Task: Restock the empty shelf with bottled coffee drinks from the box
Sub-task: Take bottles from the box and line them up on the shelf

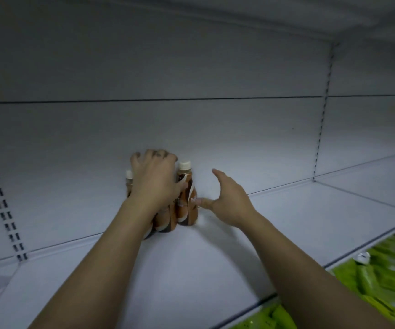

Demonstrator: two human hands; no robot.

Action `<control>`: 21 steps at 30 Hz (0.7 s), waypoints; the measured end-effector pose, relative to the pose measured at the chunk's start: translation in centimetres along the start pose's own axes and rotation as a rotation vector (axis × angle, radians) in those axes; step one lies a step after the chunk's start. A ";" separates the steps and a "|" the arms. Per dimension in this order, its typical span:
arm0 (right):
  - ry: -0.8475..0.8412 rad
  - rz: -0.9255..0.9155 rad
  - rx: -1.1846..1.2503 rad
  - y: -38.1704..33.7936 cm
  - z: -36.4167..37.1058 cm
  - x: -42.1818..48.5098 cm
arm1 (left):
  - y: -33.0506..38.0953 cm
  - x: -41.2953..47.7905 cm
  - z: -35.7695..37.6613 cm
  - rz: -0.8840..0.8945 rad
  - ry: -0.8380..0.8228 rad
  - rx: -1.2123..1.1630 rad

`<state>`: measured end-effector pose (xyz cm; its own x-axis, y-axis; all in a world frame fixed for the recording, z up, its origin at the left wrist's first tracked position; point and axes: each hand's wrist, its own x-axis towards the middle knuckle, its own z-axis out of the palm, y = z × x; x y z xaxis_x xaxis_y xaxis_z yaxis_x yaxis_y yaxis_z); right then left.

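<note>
A small cluster of brown coffee bottles (186,200) with white caps stands upright near the back of the white shelf (191,269). My left hand (155,176) lies over the top of the cluster, its fingers wrapped around the bottles behind and left of the front one. One more white cap (128,174) shows at the left of that hand. My right hand (227,198) is spread open just right of the front bottle, thumb touching or almost touching its label. The box is out of view.
The shelf's white back panel (191,129) rises behind the bottles, with slotted uprights at the left (1,198) and right (322,129). Green bottles (369,276) fill the shelf below at the lower right.
</note>
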<state>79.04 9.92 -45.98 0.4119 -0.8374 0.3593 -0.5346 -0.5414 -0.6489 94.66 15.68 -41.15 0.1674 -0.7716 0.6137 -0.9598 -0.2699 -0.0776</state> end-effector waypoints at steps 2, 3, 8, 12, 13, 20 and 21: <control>0.047 -0.035 -0.098 0.9 -2.6 -1.4 | 2.0 -0.9 -0.8 0.072 -0.001 -0.099; 0.074 -0.044 -0.148 1.6 -4.0 -2.2 | 3.2 -1.4 -1.1 0.106 -0.022 -0.158; 0.151 0.053 -0.386 6.9 -10.0 -7.6 | 11.0 -3.9 -1.3 0.295 -0.147 -0.372; 0.187 0.212 -0.512 11.5 -14.6 -13.4 | 18.8 -5.7 -0.3 0.457 -0.179 -0.475; 0.202 0.255 -0.536 12.5 -15.7 -15.1 | 20.8 -6.3 -0.2 0.509 -0.195 -0.509; 0.244 0.587 -0.646 19.3 -20.6 -27.2 | 34.0 -11.6 1.5 0.857 -0.339 -0.640; 0.245 0.650 -0.644 20.1 -20.9 -28.8 | 35.7 -12.5 1.8 0.895 -0.357 -0.642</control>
<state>41.03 21.64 -55.37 -0.2371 -0.9425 0.2354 -0.9393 0.1606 -0.3031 58.75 14.62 -52.99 -0.6739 -0.6853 0.2760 -0.6879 0.7183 0.1041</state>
